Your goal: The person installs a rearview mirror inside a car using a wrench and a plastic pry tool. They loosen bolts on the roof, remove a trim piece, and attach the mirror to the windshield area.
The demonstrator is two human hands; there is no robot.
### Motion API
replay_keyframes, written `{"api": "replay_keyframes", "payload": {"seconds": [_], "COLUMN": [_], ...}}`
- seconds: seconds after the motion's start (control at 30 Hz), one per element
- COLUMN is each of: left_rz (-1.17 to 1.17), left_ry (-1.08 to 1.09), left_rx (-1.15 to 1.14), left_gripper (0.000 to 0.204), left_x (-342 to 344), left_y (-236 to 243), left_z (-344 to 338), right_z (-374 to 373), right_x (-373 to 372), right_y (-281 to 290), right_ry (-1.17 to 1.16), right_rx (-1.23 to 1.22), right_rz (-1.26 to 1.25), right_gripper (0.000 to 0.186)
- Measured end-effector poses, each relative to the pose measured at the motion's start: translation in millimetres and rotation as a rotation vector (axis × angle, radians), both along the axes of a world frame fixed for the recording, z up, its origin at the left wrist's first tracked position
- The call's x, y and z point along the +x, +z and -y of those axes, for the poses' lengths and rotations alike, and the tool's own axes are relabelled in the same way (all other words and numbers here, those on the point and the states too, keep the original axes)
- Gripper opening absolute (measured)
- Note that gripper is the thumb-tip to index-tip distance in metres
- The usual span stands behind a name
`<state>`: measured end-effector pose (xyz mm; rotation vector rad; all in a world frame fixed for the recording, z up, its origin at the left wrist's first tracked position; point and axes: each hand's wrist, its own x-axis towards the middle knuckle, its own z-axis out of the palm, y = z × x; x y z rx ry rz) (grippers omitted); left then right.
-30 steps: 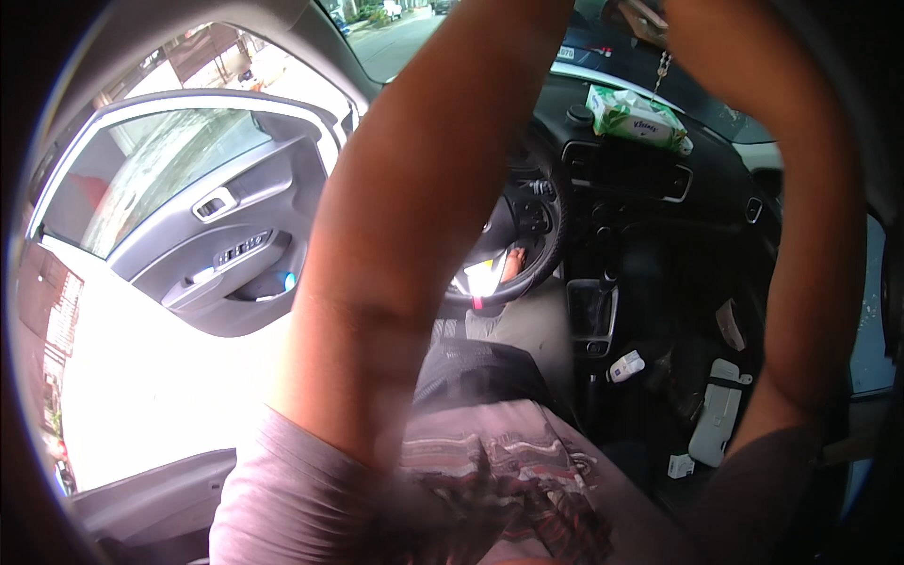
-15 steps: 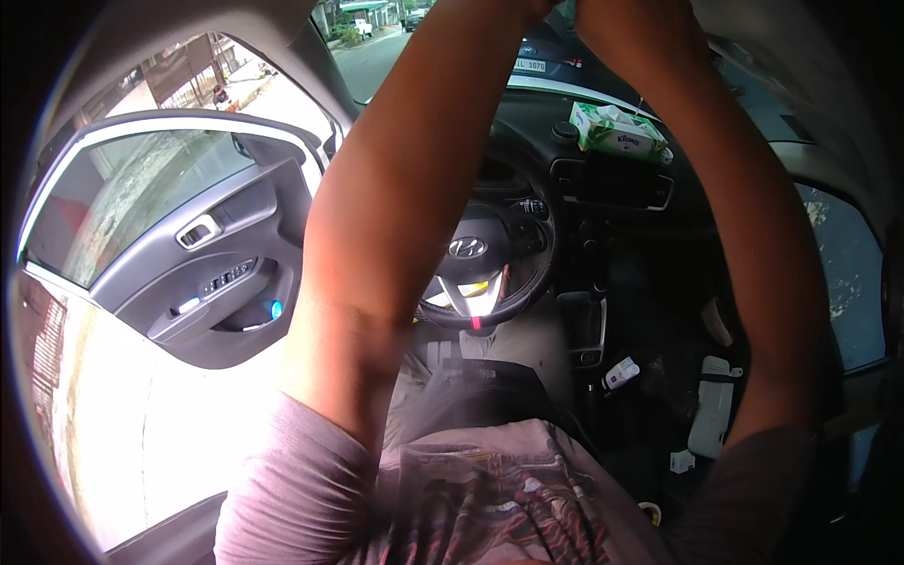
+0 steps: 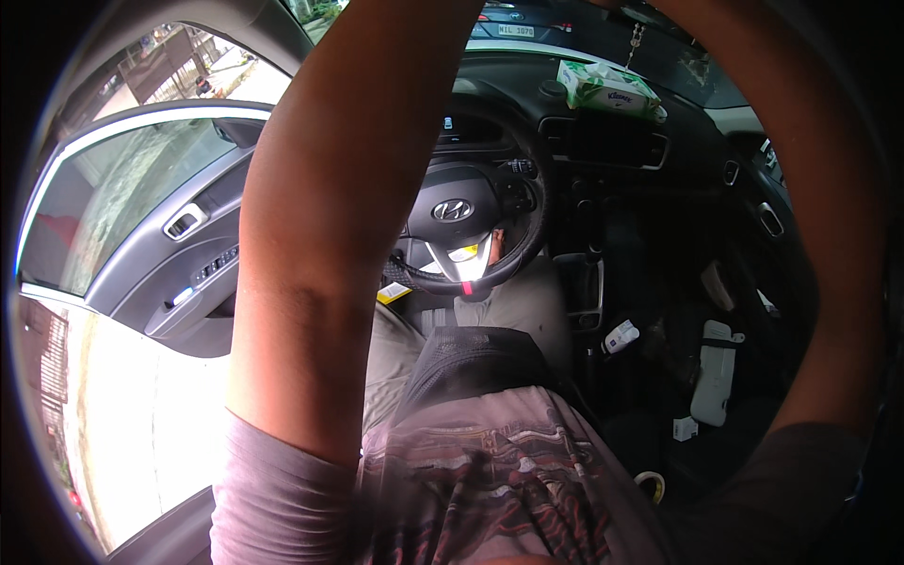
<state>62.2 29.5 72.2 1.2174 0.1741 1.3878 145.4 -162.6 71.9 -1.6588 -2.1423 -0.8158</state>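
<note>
My left forearm (image 3: pixel 320 160) rises steeply past the steering wheel (image 3: pixel 452 212), and my left hand is beyond the top edge. My right forearm (image 3: pixel 810 198) arches up along the right side. Only a sliver of my right hand (image 3: pixel 614 6) shows at the top, near a dark mirror-like piece (image 3: pixel 640 13) with a beaded string (image 3: pixel 637 42) hanging below it; its fingers and anything in them are hidden. A tissue box (image 3: pixel 610 91) lies on the dashboard below.
An open door (image 3: pixel 160 245) is on my left, bright pavement (image 3: pixel 122 414) outside. On the dark passenger side lie a small white container (image 3: pixel 621 336), a grey flat panel (image 3: pixel 713 377) and a small white box (image 3: pixel 686 428). A dark car (image 3: pixel 518 19) stands beyond the windshield.
Both hands have stayed raised. My left arm now appears further left and my right arm further right. The view has shifted, showing more of the steering wheel.
</note>
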Motion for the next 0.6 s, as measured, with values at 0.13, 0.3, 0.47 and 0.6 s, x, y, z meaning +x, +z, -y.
{"api": "replay_keyframes", "payload": {"seconds": [0.13,0.3,0.47,0.6], "left_rz": [0.065,0.184,0.082,-0.346], "left_ry": [0.057,0.085,0.116,0.576], "left_rx": [-0.033,-0.148,-0.197,0.093], "left_gripper": [0.025,0.022,0.021,0.022], "left_x": [12,13,12,-9], "left_y": [-3,-14,-10,-14], "left_z": [4,21,15,16], "right_z": [-2,-40,-31,-41], "right_x": [-2,15,17,8], "right_y": [9,0,6,8], "right_ry": [-0.127,-0.04,-0.04,0.036], "right_rx": [-0.137,0.177,0.153,0.151], "right_rz": [-0.029,0.225,0.233,0.265], "right_gripper": [0.022,0.021,0.019,0.02]}}
